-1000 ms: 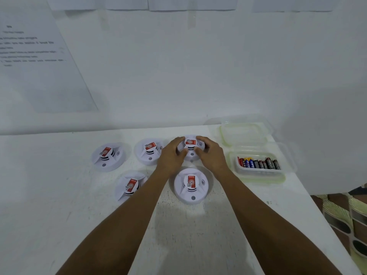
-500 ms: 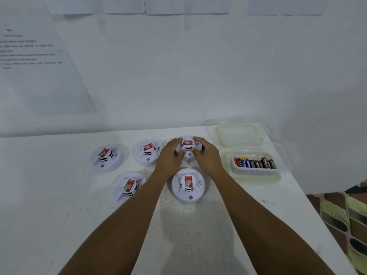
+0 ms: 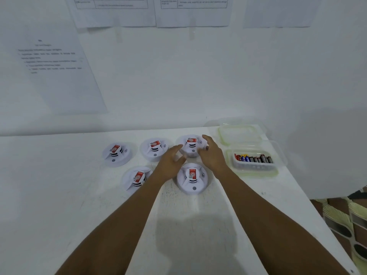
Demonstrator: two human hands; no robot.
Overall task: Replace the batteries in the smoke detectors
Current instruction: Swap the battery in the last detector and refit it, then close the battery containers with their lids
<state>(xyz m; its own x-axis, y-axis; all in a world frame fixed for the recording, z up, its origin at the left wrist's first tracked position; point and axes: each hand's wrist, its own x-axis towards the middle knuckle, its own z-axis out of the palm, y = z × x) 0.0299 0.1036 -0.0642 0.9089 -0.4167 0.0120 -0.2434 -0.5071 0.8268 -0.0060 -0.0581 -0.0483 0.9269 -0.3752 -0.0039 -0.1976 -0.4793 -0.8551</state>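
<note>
Several white round smoke detectors with red labels lie on the white table. The far right detector sits between my hands. My left hand is just left of it, fingers spread, and holds nothing. My right hand is beside its right edge with fingers apart, close to it or lightly touching. A near detector lies just below my hands. Others lie at the left, the middle and the near left. A clear tub of batteries stands to the right.
The tub's clear lid lies behind it near the wall. The table's right edge runs diagonally past the tub, with a patterned floor beyond. Printed sheets hang on the white wall behind.
Both hands have let go of the far right detector and drawn slightly apart and back. The camera has tilted up, showing more wall.
</note>
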